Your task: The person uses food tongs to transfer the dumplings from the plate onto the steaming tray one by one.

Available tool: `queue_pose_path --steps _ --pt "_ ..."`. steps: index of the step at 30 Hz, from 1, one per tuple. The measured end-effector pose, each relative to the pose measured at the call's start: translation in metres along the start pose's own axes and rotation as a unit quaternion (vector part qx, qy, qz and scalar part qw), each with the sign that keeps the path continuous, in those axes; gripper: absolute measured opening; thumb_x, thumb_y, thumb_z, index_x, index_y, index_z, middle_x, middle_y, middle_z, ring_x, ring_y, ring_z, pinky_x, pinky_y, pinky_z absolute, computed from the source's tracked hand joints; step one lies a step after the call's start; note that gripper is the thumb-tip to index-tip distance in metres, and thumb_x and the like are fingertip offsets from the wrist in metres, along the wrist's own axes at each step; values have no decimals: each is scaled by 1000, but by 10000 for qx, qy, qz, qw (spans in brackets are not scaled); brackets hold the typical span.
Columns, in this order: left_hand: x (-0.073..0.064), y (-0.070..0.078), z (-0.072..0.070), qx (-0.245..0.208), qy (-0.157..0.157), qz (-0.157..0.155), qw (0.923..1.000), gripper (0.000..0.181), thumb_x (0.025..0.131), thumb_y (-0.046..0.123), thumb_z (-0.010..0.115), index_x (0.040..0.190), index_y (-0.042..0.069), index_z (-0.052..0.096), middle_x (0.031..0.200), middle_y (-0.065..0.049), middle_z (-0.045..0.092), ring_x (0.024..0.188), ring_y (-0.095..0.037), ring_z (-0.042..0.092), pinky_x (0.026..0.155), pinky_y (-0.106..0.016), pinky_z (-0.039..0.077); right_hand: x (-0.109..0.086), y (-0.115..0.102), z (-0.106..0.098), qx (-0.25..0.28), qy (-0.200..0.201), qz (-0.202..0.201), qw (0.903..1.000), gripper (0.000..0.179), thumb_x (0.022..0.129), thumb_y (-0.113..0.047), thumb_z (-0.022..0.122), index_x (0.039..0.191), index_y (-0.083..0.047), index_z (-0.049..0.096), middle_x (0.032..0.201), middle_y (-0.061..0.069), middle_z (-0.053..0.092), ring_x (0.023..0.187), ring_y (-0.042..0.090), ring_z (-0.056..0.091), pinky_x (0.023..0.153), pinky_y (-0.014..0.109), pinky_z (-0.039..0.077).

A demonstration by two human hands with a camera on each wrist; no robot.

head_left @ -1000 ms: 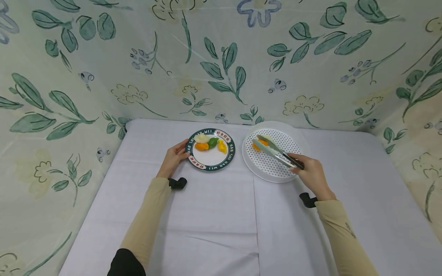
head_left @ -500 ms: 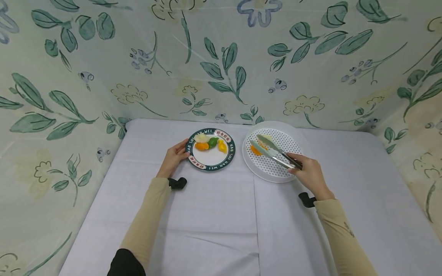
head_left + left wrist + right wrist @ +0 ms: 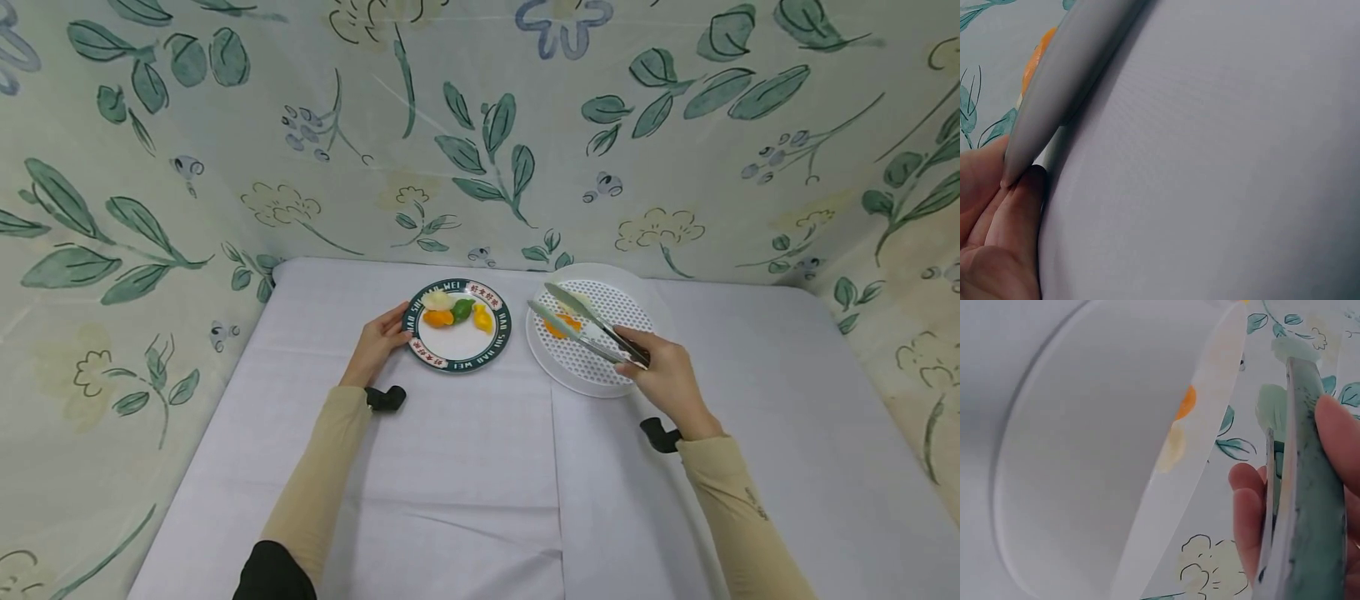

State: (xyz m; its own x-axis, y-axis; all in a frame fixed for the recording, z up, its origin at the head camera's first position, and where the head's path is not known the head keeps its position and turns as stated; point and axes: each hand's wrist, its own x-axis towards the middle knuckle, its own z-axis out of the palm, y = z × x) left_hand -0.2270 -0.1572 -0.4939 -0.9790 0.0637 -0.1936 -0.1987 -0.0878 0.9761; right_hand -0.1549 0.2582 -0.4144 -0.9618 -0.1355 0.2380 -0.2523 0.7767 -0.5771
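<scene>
My left hand (image 3: pixel 377 340) pinches the left rim of a white plate (image 3: pixel 457 342) with a dark green lettered border. The left wrist view shows the thumb above the rim and fingers beneath. On the plate lie a pale piece (image 3: pixel 437 301), an orange piece (image 3: pixel 438 319), a green piece (image 3: pixel 462 311) and a yellow piece (image 3: pixel 483 318). My right hand (image 3: pixel 667 377) grips tongs (image 3: pixel 594 318) with pale green tips, spread apart with nothing between them. They hang over a round white perforated basket (image 3: pixel 626 315), partly covering an orange piece (image 3: pixel 573 322) and a pale piece (image 3: pixel 1172 448) inside.
A white cloth (image 3: pixel 465 467) covers the table. Behind and beside it hangs a leaf-and-flower curtain (image 3: pixel 480 225), close to the far edge of the basket and plate. The basket stands to the right of the plate.
My right hand has shifted slightly left and up with the tongs, whose tips have spread wider, uncovering more of the orange piece. The left hand and plate have stayed still.
</scene>
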Motion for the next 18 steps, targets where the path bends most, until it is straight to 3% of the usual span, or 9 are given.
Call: queue_pose_path --steps 11,18 --pt "1 -2 -2 18 2 19 10000 62 91 -11 55 147 4 35 151 -11 33 136 -19 36 102 -20 40 5 -29 23 81 -425 -321 9986 58 71 5 79 126 4 60 123 25 59 115 40 54 95 53 47" --pt "2 -3 -1 16 42 1 10000 62 90 -11 55 147 4 36 151 -10 35 135 -18 37 101 -19 41 9 -38 42 -46 -517 -502 9974 58 69 7 80 124 6 60 119 25 61 106 38 59 89 51 51"
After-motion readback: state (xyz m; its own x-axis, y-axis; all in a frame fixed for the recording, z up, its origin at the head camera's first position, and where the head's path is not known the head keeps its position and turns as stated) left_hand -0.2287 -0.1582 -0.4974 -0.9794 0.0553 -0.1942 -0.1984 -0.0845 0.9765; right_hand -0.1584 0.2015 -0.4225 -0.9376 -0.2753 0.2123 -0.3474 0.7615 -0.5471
